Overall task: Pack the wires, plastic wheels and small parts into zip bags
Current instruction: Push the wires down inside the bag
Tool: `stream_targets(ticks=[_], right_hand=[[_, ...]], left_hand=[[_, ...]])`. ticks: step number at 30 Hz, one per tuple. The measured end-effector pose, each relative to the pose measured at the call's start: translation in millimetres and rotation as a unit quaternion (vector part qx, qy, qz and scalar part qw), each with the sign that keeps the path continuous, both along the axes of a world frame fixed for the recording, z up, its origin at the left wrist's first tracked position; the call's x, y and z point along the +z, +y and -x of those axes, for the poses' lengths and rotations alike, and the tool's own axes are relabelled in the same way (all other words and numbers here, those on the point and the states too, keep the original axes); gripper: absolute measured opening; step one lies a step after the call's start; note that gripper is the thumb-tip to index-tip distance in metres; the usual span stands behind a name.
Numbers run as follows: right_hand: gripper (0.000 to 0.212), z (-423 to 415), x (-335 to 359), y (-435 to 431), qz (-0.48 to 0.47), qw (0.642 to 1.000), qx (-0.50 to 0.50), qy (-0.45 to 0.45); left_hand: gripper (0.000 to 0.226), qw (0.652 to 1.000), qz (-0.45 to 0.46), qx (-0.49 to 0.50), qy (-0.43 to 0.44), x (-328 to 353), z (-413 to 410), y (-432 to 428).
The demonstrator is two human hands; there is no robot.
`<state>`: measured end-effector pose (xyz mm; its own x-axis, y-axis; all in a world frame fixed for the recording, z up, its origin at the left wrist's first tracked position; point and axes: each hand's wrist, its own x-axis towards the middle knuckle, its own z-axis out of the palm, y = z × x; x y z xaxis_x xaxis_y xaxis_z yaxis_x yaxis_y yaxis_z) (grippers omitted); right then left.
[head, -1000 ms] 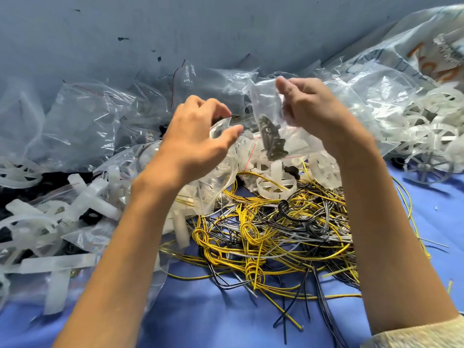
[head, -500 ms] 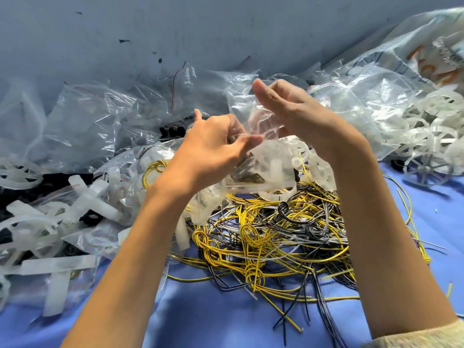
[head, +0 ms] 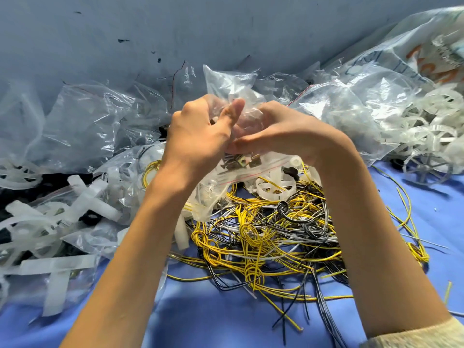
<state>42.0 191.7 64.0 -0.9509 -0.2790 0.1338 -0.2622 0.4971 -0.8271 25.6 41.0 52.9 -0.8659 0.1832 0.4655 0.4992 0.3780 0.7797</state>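
Both sets of fingers (head: pixel 232 110) are clamped on the small zip bag (head: pixel 253 172), left hand (head: pixel 198 136) and right hand (head: pixel 283 131) pinching its crumpled upper film, over the middle of the desk (head: pixel 226 322). The small parts (head: pixel 241 162) sit against the red zip line below. If that seal isn't shut, they could drop into the wires (head: pixel 263 234) at 6 o'clock. Loose plastic wheels (head: pixel 426 167) wait at 3 o'clock. The fingertips are hidden behind film, and I can't tell whether the zip is closed.
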Motion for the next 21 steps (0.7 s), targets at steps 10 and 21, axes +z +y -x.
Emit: stream_targets(ticks=[10,21], right_hand=[[0.014,3.9,-5.7,15.2,0.097,0.992,-0.070,-0.030],[0.034,3.2,0.0,24.4,0.169,0.985,-0.020,-0.036]], left_hand=[[0.029,0.985,0.161,-0.065,0.010,1.8,-1.8,-5.1],[0.027,0.995,0.074,-0.030,-0.063,6.6,-4.8,-2.8]])
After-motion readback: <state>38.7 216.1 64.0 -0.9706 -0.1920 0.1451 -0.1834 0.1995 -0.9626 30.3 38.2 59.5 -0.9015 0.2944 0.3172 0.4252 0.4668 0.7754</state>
